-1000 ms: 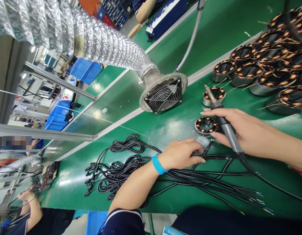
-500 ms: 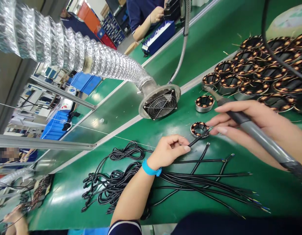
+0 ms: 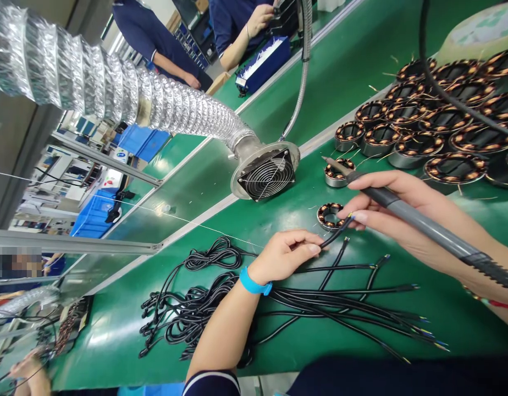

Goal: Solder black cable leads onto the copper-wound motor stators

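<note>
My left hand, with a blue band at the wrist, pinches a black cable near its stripped end. My right hand holds a soldering iron between thumb and fingers, its tip pointing up and left. Thumb and a fingertip of that hand also touch the thin coloured wires at the cable's end. Just behind the cable end lies a copper-wound stator ring flat on the green bench. A second stator stands farther back, partly behind the iron's tip.
Many stators crowd the right rear. Coiled black cables spread across the front, their ends fanning right. A fume extractor hood hangs over the bench on a silver duct. Co-workers stand behind the far bench, near a blue box.
The soldering iron's tip has swung left and slightly down, now in front of the second stator. The cable end bends up more between my hands. A co-worker has come into view behind the duct.
</note>
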Motion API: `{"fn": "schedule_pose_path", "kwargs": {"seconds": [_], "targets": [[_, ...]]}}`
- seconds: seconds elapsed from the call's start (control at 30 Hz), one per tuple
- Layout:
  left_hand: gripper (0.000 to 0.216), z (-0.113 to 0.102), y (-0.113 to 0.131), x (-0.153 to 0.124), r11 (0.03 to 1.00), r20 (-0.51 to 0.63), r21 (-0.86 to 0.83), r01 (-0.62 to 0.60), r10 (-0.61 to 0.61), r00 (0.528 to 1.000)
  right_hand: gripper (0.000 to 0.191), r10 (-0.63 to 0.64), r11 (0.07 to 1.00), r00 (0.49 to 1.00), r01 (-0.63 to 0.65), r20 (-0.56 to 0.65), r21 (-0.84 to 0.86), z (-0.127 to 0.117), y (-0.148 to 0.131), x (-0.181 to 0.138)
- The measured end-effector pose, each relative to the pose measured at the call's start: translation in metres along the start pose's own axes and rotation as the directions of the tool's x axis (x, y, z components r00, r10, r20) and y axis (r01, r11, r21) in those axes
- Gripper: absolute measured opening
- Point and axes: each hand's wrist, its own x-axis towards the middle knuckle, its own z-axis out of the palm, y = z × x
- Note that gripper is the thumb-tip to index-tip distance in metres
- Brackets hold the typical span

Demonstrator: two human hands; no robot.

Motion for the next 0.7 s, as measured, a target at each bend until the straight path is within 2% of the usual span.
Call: {"fn": "schedule_pose_path", "kwargs": {"seconds": [0.1, 0.2, 0.33, 0.47, 0.53, 0.6, 0.7], "targets": [[0.053, 0.006, 0.001, 0.003, 0.994, -0.076, 0.081, -0.076, 0.083, 0.994, 0.029, -0.038, 0.995, 0.998, 0.041, 0.043, -0.088, 0.004, 0.012, -0.003], [0.059, 0.010, 0.001, 0.005, 0.996, -0.093, 0.073, -0.059, 0.066, 0.994, 0.026, -0.036, 0.996, 0.995, 0.043, 0.095, -0.077, 0.012, 0.022, -0.010], [0.054, 0.012, 0.001, 0.005, 0.998, -0.044, 0.050, -0.033, 0.035, 0.998, 0.030, -0.078, 0.990, 0.994, 0.087, 0.081, -0.109, 0.017, 0.027, -0.017], [0.055, 0.012, 0.003, 0.006, 0.998, 0.008, 0.031, -0.059, 0.059, 0.998, 0.030, -0.089, 0.988, 0.990, 0.102, 0.108, -0.120, 0.019, 0.025, -0.017], [0.060, 0.014, 0.003, 0.006, 0.999, 0.025, -0.041, -0.023, 0.024, 0.999, 0.026, -0.095, 0.987, 0.989, 0.108, 0.116, -0.116, 0.021, 0.020, -0.017], [0.065, 0.016, 0.002, 0.005, 0.974, 0.068, -0.211, 0.078, -0.065, 0.996, 0.024, -0.115, 0.988, 0.988, 0.126, 0.107, -0.095, 0.025, 0.014, -0.018], [0.063, 0.019, 0.002, 0.003, 0.839, 0.147, -0.485, 0.245, -0.198, 0.969, 0.024, -0.204, 0.964, 0.976, 0.213, 0.070, -0.161, 0.029, 0.010, -0.019]]}}
